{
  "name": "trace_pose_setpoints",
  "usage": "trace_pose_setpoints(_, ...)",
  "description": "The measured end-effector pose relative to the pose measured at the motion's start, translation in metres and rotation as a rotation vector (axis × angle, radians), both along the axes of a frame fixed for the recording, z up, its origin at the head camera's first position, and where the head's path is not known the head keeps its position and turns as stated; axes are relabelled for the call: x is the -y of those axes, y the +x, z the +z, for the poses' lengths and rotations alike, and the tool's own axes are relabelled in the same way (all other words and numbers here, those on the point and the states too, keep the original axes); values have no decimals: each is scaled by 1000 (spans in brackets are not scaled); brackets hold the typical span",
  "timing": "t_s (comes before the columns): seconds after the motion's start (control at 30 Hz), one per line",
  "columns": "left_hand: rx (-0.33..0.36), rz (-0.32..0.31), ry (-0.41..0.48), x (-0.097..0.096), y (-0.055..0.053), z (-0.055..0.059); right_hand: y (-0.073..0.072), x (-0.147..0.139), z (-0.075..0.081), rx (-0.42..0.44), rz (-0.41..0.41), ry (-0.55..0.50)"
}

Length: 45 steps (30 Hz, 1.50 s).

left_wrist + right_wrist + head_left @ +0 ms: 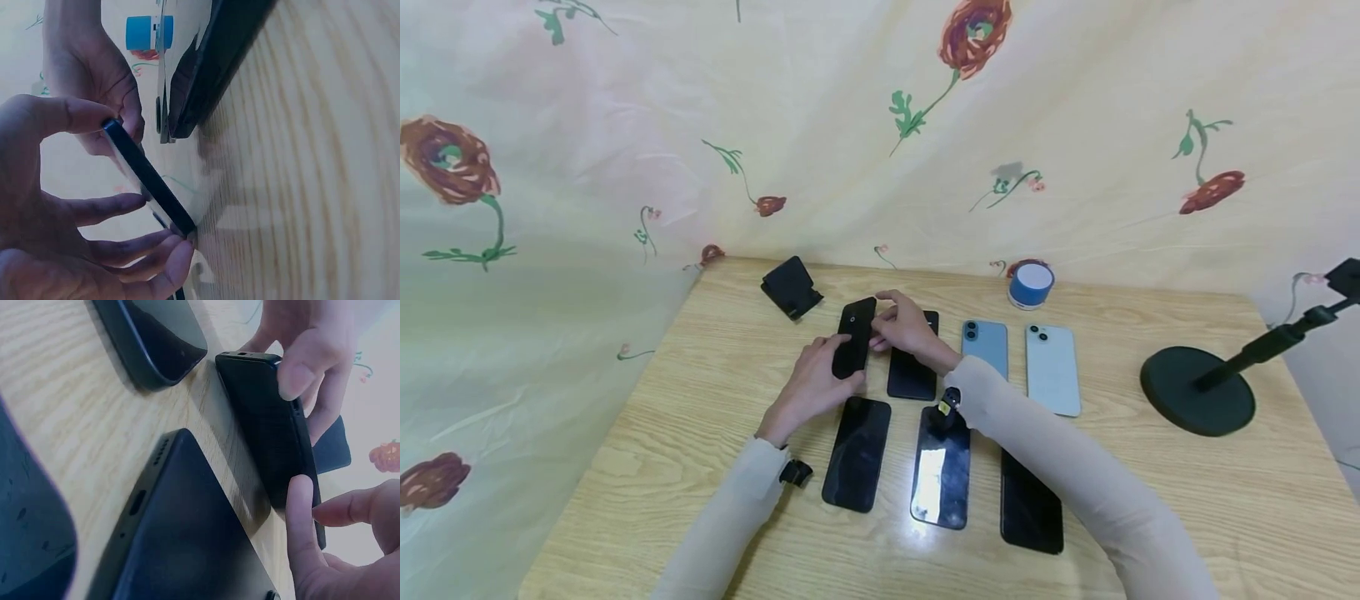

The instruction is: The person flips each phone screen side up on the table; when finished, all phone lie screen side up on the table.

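Indoors we are, at a wood-grain worktop [700,375] hemmed in by flowery cloth [820,125] (homely enough, though home or studio, I can't say), with a black stand [1247,360] over on the right!

Dressed in long, plain off-white sleeves [722,525] down to the wrists [772,427]. Fitted at each wrist with a small black camera [796,472], yellow-marked on the right.

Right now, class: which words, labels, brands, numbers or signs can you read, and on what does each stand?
No text is readable.
Held black smartphone: pale mark, too small to read.
Blue roll: dark specks, too blurred to read.
Right wrist camera: yellow patch, too small to read.
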<state>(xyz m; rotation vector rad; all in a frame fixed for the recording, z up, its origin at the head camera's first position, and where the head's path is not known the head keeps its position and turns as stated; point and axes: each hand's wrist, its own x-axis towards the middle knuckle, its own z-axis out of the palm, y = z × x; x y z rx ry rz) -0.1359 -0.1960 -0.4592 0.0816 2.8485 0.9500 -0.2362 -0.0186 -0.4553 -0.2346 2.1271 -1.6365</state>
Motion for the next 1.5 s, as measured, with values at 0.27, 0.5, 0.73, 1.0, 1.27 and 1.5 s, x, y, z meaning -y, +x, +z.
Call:
trace_pose_setpoints(0.27,-8,-25,80,4,0,1,7,-3,2,29,41,-43)
trace_pose_setpoints(0.5,-24,-55,149,8,0,2,13,-3,3,81,81,-66)
trace_pose_setpoints(0.73,-18,-86,268,8,-1,0,17,-3,0,72,114,-38)
trace_pose_setpoints(1.0,-27,-75,339,6,-2,-1,22,-8,1,91,127,-8)
trace_pose_setpoints(1.27,-80,-37,477,8,1,-6,26,-7,1,124,136,47)
trace_pose_setpoints(1.5,-95,-26,539,14,-2,-5,27,-7,3,98,133,97)
